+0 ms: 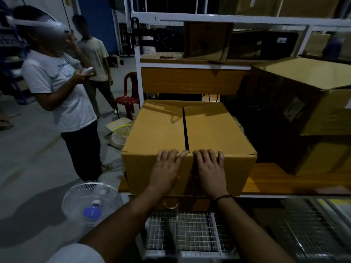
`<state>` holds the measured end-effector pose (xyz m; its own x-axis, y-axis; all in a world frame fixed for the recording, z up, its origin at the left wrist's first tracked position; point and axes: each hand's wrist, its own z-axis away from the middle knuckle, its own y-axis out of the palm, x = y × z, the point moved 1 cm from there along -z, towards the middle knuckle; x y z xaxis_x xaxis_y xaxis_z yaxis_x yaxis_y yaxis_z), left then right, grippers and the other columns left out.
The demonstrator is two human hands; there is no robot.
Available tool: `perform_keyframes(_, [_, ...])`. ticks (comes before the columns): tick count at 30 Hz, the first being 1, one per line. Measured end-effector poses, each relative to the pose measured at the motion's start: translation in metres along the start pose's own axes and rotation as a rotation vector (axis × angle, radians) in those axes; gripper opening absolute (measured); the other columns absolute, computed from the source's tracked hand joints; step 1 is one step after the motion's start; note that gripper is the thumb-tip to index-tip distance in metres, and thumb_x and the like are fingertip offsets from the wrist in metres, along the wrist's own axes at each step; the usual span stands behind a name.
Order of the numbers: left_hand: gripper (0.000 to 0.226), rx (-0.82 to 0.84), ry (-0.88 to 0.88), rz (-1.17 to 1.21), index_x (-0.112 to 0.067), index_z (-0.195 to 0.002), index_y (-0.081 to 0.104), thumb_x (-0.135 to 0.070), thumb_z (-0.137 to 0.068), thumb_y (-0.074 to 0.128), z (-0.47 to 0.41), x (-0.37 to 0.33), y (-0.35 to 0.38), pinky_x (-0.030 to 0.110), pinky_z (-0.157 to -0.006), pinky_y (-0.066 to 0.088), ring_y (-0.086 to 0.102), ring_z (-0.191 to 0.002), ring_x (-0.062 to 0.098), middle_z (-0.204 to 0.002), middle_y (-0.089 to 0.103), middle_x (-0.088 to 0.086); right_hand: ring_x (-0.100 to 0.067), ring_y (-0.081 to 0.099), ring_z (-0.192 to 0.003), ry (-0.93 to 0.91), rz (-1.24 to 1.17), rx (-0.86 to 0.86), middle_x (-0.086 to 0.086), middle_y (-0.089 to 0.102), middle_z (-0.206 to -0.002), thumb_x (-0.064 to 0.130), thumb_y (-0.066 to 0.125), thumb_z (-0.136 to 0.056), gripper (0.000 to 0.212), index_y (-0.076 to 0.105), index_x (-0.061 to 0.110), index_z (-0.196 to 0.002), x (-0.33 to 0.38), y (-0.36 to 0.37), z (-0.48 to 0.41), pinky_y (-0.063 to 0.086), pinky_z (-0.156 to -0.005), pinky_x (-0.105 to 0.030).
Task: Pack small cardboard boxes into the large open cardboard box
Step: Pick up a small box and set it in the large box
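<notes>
Both hands are laid on the near wall of the cardboard box (157, 130). The left hand (167, 168) and the right hand (209, 168) sit side by side, almost touching. Each palm lies flat against the card, with the fingers fairly straight and only the fingertips bent over the top near edge. Neither hand has closed round anything; they press and hook rather than hold.

The box is straight in front of the person, at arm's reach, on the wooden surface (269, 179), with its near wall about level with that surface's front edge. Its two top flaps are folded down, and the dark seam (185, 130) between them runs directly away from the person. That seam meets the near edge just between the two hands. The left hand is therefore on the left flap's side and the right hand on the right flap's. They are level with each other, neither nearer than the other. Judging from this, lifting a flap or dragging the box forward would take both hands equally.

The card is plain brown and clean, with a little crumpling at the near right corner. No small boxes show anywhere, and I cannot tell what is inside.

To the right stands a bigger carton (303, 76), tilted, in shadow. On the floor to the left are a white pedestal fan (91, 200), a red plastic chair (129, 95) and two bystanders; the nearer one (60, 88) wears a white T-shirt.
</notes>
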<state>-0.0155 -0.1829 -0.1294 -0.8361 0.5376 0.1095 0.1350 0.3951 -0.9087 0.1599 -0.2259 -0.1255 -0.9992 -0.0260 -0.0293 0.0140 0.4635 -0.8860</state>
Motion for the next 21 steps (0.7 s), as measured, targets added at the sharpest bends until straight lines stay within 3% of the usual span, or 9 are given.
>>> perform_keyframes(4, [0.104,0.002,-0.002,0.017,-0.030,-0.154,0.027,-0.041,-0.070,0.087,-0.011,0.004,-0.002,0.043,-0.110,0.030,0.044,-0.119,0.028,-0.136,0.045,0.004,-0.032,0.046,-0.131,-0.003,-0.019,0.040,-0.005,0.053,-0.135,0.044,0.080,-0.077,0.073,0.047,0.023,-0.138,-0.008,0.002,-0.013,0.022,-0.118,-0.059])
perform_keyframes(8, [0.100,-0.006,0.008,0.008,-0.029,-0.151,0.029,-0.045,-0.070,0.086,-0.014,0.007,-0.004,0.042,-0.105,0.034,0.044,-0.115,0.027,-0.132,0.046,0.002,-0.029,0.049,-0.119,0.073,-0.029,0.073,-0.001,0.053,-0.122,0.043,0.080,-0.074,0.062,0.048,0.024,-0.124,-0.003,0.001,-0.021,0.028,-0.112,-0.053])
perform_keyframes(11, [0.100,-0.011,0.015,0.015,-0.028,-0.150,0.030,-0.045,-0.069,0.086,-0.015,0.008,-0.004,0.041,-0.104,0.035,0.045,-0.114,0.026,-0.132,0.046,0.002,-0.031,0.047,-0.121,0.113,-0.025,0.145,-0.003,0.051,-0.125,0.040,0.073,-0.079,0.054,0.046,0.021,-0.122,0.003,-0.004,-0.027,0.023,-0.111,-0.052])
perform_keyframes(13, [0.102,-0.018,0.026,0.020,-0.027,-0.153,0.027,-0.045,-0.071,0.086,-0.013,0.009,-0.002,0.042,-0.108,0.035,0.045,-0.117,0.027,-0.135,0.044,0.004,-0.031,0.043,-0.127,0.147,-0.037,0.217,-0.002,0.048,-0.129,0.048,0.066,-0.084,0.053,0.045,0.022,-0.125,0.007,-0.011,-0.032,0.018,-0.115,-0.054])
perform_keyframes(17, [0.110,-0.014,0.061,0.061,-0.025,-0.162,0.010,-0.041,-0.079,0.081,-0.010,0.012,0.001,0.046,-0.122,0.019,0.033,-0.141,0.031,-0.156,0.031,0.006,-0.030,0.042,-0.133,0.184,-0.141,0.343,0.000,0.053,-0.132,0.069,0.049,-0.089,0.055,0.054,0.028,-0.126,0.020,-0.028,-0.051,0.015,-0.117,-0.057])
perform_keyframes(21, [0.122,0.067,0.089,0.098,-0.026,-0.162,-0.008,-0.062,-0.080,0.074,-0.015,0.026,-0.003,0.046,-0.127,-0.001,0.004,-0.156,0.031,-0.170,0.005,0.006,-0.031,0.051,-0.124,0.208,-0.256,0.516,-0.004,0.062,-0.126,0.060,0.039,-0.089,0.058,0.053,0.023,-0.131,0.037,-0.041,-0.074,0.026,-0.111,-0.055])
